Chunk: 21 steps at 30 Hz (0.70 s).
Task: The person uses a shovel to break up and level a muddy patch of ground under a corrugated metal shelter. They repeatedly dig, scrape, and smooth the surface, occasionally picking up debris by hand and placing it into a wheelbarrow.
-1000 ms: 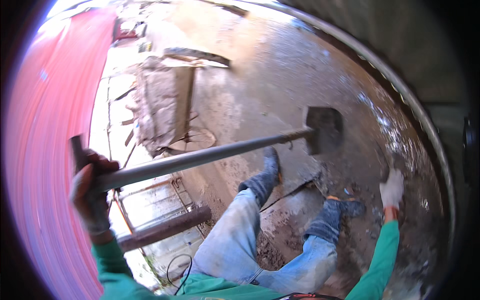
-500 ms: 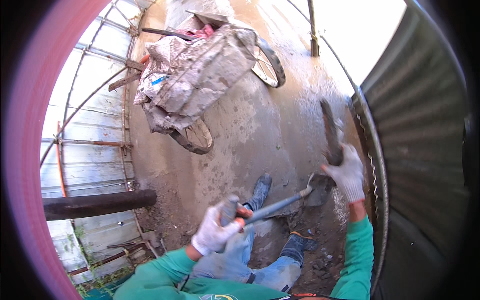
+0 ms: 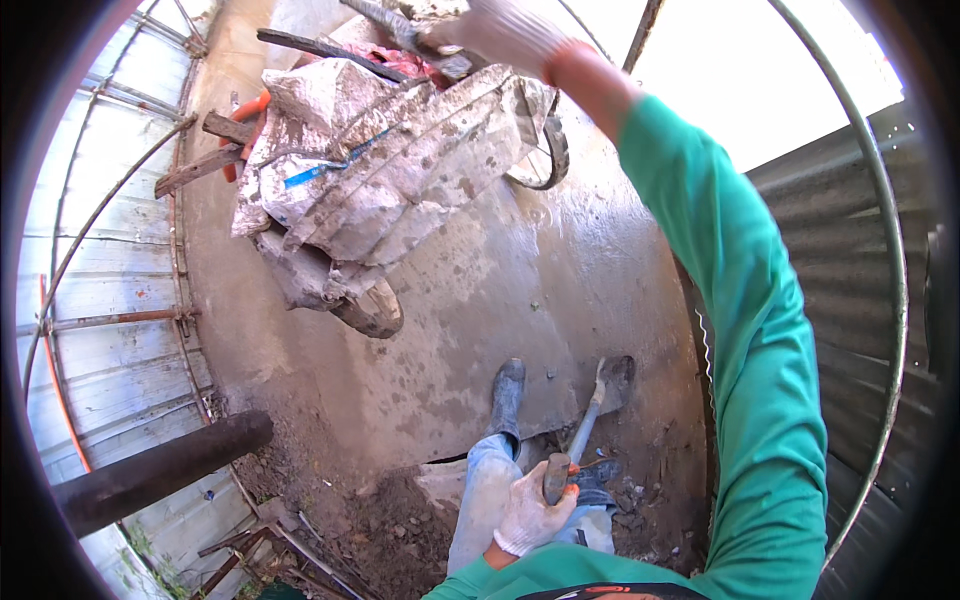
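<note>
A big wheeled cart under muddy pinkish-grey sheeting (image 3: 410, 170) stands on wet brown ground (image 3: 470, 320). A long, grey-poled metal shovel with a dark blade (image 3: 585, 426) slants up from it, probably stiff and heaviest at the blade, so hold the pole. The muddy grey stick-like piece (image 3: 398, 28) over the cart may be slippery. The white-gloved left hand (image 3: 533, 512) curls round the shovel's top. The white-gloved right hand (image 3: 508, 35) is by the stick-like piece; I can't tell if it grips.

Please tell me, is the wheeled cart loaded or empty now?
Loaded: a dark stick and red material show at the top of the cart. How deeply it is filled, I cannot tell.
</note>
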Motion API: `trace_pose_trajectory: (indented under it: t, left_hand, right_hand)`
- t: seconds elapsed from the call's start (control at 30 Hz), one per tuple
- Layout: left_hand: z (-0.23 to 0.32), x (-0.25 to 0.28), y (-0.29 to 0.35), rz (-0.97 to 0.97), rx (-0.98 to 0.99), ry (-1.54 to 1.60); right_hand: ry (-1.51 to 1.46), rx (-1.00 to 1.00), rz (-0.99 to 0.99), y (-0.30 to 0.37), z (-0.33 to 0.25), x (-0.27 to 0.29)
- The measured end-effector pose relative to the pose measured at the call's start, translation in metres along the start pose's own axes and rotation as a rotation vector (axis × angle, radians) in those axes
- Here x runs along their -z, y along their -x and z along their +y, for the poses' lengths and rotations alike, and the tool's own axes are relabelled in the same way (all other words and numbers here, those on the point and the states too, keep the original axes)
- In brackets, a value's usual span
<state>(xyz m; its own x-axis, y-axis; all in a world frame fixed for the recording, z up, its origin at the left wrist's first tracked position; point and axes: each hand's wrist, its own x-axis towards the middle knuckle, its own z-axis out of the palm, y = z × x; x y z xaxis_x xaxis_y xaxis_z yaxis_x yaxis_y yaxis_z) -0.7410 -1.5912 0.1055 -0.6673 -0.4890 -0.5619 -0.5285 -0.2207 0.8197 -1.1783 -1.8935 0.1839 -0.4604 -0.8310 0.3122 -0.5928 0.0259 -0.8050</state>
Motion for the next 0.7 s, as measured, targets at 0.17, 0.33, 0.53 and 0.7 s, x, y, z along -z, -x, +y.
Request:
trace_pose_trajectory:
  t: [0.17, 0.33, 0.53, 0.7]
  left_hand:
    - [0.008, -0.005, -0.003, -0.031, 0.007, 0.079]
    - [0.006, -0.03, 0.005, 0.063, 0.142, 0.194]
    - [-0.005, -0.064, 0.025, 0.178, -0.095, -0.054]
    - [0.039, -0.104, 0.02, 0.021, -0.463, -0.697]
  right_hand:
    - [0.206, -0.27, 0.073, 0.235, 0.139, 0.0]
    - [0.056, -1.288, 0.173, 0.656, 0.239, 0.017]
    - [0.253, -1.841, -0.34, 1.086, 0.188, -0.012]
    - [0.126, -1.969, -0.284, 1.263, 0.167, -0.041]
